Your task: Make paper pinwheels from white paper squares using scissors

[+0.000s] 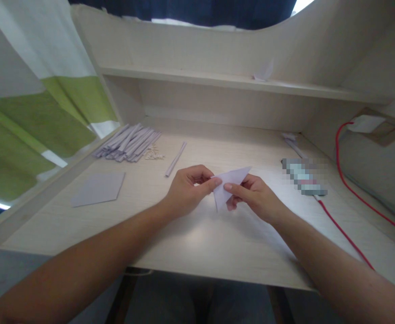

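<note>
Left hand: my left hand (187, 186) is curled nearly closed, thumb and forefinger pinching the left edge of the folded paper (229, 185).
Right hand: my right hand (253, 195) is also mostly closed, forefinger laid over the paper's near face and thumb tucked behind it, gripping the right side.
Folded paper: a pale lilac piece folded to a triangle, held between both hands just above the bench (197, 234), one tip pointing up to the right, the other pointing down.
Single strip: one rolled paper strip (176, 159) lies alone on the bench, just beyond my left hand, not touching it.
Strip pile: a bundle of the same rolled strips (128, 143) sits at the far left of the bench, with a small heap of white bits (154, 154) just beside it.
Flat sheet: a lilac sheet (98, 189) lies flat to the left of my left forearm, well apart from my hands.
Red cable: a red cable (347, 184) runs along the right side of the bench and up the side wall.
Shelf: a shelf (224, 81) crosses the back above the bench, with a small pale scrap (264, 72) resting on it.
Curtain: a green and white curtain (38, 108) hangs at the left.
</note>
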Motion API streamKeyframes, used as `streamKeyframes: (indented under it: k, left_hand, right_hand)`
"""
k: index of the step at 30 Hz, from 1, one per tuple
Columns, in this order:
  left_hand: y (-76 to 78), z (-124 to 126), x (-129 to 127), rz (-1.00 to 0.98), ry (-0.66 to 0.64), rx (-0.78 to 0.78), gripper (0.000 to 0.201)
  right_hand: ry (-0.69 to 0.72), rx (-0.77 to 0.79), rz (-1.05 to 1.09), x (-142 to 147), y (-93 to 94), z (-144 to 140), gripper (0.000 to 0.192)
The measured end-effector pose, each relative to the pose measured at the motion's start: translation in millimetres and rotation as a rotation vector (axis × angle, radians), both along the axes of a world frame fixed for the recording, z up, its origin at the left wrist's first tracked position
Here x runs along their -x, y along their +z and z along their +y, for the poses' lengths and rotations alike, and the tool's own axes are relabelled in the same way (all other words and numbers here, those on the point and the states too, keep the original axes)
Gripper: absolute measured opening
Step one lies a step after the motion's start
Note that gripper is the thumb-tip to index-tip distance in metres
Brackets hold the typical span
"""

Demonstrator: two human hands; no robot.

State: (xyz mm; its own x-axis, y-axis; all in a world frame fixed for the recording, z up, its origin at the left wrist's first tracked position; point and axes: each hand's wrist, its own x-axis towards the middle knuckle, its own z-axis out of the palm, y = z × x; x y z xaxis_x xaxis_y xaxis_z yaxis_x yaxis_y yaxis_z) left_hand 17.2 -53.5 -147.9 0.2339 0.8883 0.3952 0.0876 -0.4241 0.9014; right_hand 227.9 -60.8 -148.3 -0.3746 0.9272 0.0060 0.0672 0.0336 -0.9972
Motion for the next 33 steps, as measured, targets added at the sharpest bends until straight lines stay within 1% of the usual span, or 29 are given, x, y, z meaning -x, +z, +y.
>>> streamKeyframes:
  k: [4, 8, 12, 17, 21, 24, 27, 33]
  left_hand:
    - [-1.0, -0.4, -0.8, 0.037, 0.03, -0.03, 0.024]
    - [-2.2, -0.5, -1.5, 0.119, 0.048, -0.078, 0.024]
    - [-3.8, -1.1, -1.5, 0.196, 0.066, -0.112, 0.022]
    - [-5.9, -1.9, -2.4, 0.197, 0.057, -0.146, 0.019]
    - [-4.5, -1.2, -2.3, 0.211, 0.063, -0.122, 0.02]
    - [-2.6, -0.3, -1.5, 0.212, 0.067, -0.096, 0.022]
    - [-1.8, 0.8, -0.8, 0.185, 0.061, -0.063, 0.023]
    - [-3.0, 2.6, -0.5, 0.078, 0.02, 0.02, 0.025]
  right_hand:
    - [-0.021, -0.048, -0.024, 0.3, 1.2, -1.7, 0.027]
    - [-0.068, -0.092, -0.073, -0.7, -1.2, -1.7, 0.035]
    - [-0.106, -0.091, -0.076, -0.5, -3.7, -0.3, 0.034]
    - [-0.129, -0.092, -0.035, 1.2, -4.1, 0.5, 0.035]
    - [-0.214, -0.084, 0.012, 0.0, -4.8, 1.1, 0.039]
    - [-0.232, -0.062, 0.05, -2.4, -6.3, 3.2, 0.042]
    - [-0.235, -0.045, 0.117, -4.5, -6.4, 5.8, 0.041]
    - [-0.28, -0.065, 0.207, -5.6, -1.3, 7.3, 0.033]
